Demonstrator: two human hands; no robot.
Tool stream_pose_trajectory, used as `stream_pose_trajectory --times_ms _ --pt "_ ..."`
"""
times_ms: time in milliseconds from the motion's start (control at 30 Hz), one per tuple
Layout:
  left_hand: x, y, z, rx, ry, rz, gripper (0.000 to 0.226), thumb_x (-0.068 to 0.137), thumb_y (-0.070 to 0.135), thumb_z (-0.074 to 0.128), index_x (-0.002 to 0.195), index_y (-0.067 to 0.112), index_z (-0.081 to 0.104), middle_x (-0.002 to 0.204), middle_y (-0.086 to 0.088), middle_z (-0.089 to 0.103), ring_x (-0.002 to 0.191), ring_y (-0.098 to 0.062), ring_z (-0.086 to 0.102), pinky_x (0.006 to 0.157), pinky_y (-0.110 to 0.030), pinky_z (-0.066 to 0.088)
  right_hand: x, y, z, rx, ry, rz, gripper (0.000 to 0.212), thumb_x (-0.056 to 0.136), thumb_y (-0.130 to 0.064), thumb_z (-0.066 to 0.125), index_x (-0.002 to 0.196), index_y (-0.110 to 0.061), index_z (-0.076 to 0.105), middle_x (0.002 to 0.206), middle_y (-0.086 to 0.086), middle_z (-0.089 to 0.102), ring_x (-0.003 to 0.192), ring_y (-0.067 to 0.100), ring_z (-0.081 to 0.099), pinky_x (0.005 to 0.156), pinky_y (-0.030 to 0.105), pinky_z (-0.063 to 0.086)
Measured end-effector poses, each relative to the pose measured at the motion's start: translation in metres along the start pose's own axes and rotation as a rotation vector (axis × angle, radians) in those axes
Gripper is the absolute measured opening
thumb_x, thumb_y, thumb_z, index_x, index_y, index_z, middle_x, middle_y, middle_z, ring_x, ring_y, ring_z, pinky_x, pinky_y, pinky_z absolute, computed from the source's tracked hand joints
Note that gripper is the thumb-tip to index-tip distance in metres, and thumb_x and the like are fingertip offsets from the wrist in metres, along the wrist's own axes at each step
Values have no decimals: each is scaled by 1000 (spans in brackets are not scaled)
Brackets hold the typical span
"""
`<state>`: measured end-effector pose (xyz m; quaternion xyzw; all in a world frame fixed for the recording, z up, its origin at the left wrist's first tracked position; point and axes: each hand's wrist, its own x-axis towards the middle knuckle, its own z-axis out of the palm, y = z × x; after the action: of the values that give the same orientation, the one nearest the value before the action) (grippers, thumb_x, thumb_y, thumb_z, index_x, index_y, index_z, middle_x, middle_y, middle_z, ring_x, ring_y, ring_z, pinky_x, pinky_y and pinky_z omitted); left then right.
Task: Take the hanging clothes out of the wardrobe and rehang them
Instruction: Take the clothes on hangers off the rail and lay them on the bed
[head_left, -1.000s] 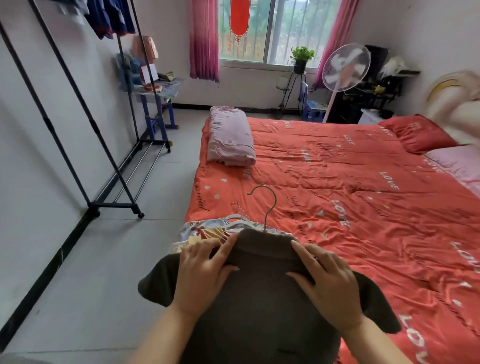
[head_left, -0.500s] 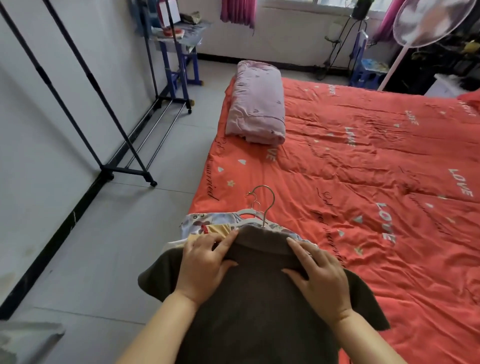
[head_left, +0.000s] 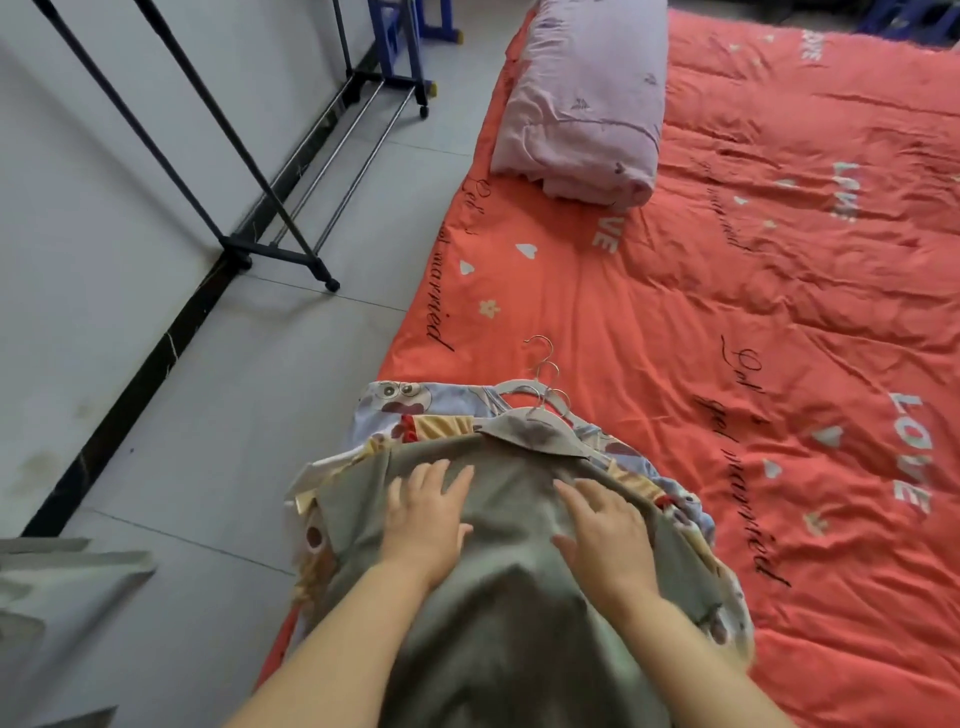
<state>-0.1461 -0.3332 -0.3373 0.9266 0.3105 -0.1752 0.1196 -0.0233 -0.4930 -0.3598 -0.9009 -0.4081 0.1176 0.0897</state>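
A grey-green collared shirt (head_left: 511, 519) lies on top of a small pile of clothes at the near corner of the bed (head_left: 727, 312), over a cartoon-print garment (head_left: 405, 405). The left hand (head_left: 423, 519) and right hand (head_left: 605, 535) rest flat on the shirt, fingers straight and spread, gripping nothing. Hangers (head_left: 519, 387) poke out beyond the collar, perhaps three hooks. A clothes rack (head_left: 275, 249) stands on the floor by the wall.
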Motion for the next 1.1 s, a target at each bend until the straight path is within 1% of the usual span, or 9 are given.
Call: stream_pose_trajectory --times_ms 200,367,433,500,600,800,1000,1033,1100 --pt "-18 -5 0 -22 -21 -48 58 95 40 45 145 29 20 152 -1 19 139 -21 15 115 -41 10 -14 -10 4 10 -51 -56 67 36 -28 91 100 -20 70 94 1 67 80 24 67 69 34 56" --pt "-46 -20 -28 -49 68 -60 55 95 39 45 145 27 25 149 -1 25 138 -20 20 115 -40 14 -11 -47 -29 -10 -51 -115 63 31 -30 92 89 -20 71 87 0 67 73 23 66 64 34 55" --pt "-64 -31 -45 -54 125 -70 54 95 40 45 144 27 28 147 0 30 135 -19 25 113 -38 19 -12 -70 -48 -14 -85 -142 57 48 -31 89 100 -20 69 100 2 65 88 26 64 77 37 52" --pt "-86 -48 -62 -58 187 -98 52 94 41 45 142 27 31 142 1 35 131 -18 31 110 -36 22 -15 -99 -68 -21 -143 -179 50 76 -33 70 124 -22 57 126 2 54 115 27 51 98 37 38" --pt "-133 -79 -86 -87 291 -163 45 92 41 47 134 28 42 134 4 43 124 -17 39 102 -31 29 -27 -147 -91 -32 -143 -270 49 88 -36 55 134 -27 43 139 -2 41 127 21 38 106 33 27" --pt "-282 -164 -110 -111 474 -401 42 95 39 44 134 24 42 132 5 44 123 -16 40 102 -29 29 -88 -281 -125 -20 -104 -570 45 90 -31 53 133 -32 42 138 -11 41 129 14 35 107 28 24" --pt "-500 -233 -95 -131 582 -721 42 91 36 52 131 23 48 125 4 52 116 -18 48 97 -31 37 -213 -432 -130 -62 -151 -911 48 92 -38 52 137 -31 39 137 -11 42 126 13 38 106 27 28" --pt "-542 -239 -88 -134 600 -798 44 87 37 59 128 23 52 120 4 56 112 -19 53 93 -33 40 -241 -456 -128 -64 -162 -975 48 91 -38 52 137 -31 39 136 -11 43 126 12 38 106 27 27" --pt "-624 -250 -68 -142 702 -914 47 65 38 80 107 20 67 94 3 65 85 -19 65 72 -35 51 -298 -502 -121 -80 -189 -1099 48 91 -39 53 136 -32 40 135 -11 43 126 12 38 106 26 27"
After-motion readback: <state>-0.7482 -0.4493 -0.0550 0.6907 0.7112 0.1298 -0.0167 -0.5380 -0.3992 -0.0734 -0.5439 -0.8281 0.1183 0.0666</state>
